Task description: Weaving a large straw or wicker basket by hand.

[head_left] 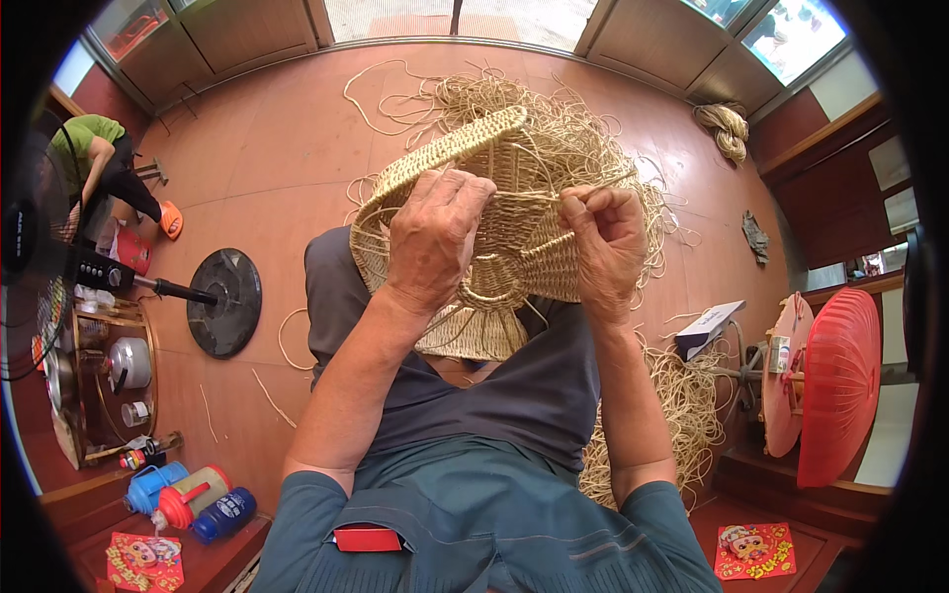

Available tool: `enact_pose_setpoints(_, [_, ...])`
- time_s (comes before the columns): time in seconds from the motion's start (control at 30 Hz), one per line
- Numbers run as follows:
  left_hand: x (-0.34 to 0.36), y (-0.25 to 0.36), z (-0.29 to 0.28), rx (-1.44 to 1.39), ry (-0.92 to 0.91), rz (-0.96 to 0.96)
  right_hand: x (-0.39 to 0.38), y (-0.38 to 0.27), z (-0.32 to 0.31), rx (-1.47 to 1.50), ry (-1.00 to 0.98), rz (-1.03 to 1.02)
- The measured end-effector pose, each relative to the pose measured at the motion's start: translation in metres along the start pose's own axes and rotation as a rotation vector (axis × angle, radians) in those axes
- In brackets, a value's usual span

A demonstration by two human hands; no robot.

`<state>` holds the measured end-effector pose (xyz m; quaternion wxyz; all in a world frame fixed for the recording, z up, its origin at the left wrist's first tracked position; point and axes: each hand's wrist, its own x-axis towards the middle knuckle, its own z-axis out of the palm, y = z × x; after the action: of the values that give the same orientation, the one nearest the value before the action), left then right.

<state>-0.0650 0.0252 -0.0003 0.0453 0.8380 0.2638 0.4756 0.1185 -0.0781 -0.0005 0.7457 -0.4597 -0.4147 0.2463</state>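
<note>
A pale straw-coloured woven basket piece (pixel 501 133) rests across my lap, with a thick braided rim, a round looped opening near the middle and loose strands hanging from it. My left hand (pixel 435 232) is curled at the inside of the upper rim; its fingertips are partly hidden, so what exactly they grip is unclear. My right hand (pixel 605 237) pinches a thin cord (pixel 544 196) at the right part of the weave, fingers closed. The cord stretches between the two hands, in front of the woven wall.
Heaps of loose cord (pixel 652 415) lie behind and right of me. At left are a fan stand (pixel 222 301), a shelf with pots (pixel 129 361), jugs (pixel 188 499) and a bent-over person (pixel 119 168) in green. A red plastic stool (pixel 840 385) is at right, a bundled coil (pixel 722 128) farther back.
</note>
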Motion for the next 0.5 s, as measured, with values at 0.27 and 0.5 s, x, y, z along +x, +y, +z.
enact_pose_setpoints(0.27, [0.012, 0.009, 0.012, -0.026, -0.028, -0.109, 0.028, -0.009, 0.027, -0.424, -0.028, -0.328])
enact_pose_setpoints(0.5, [0.009, 0.012, 0.024, 0.059, 0.012, -0.112, 0.036, 0.001, 0.021, -0.428, -0.057, 0.013])
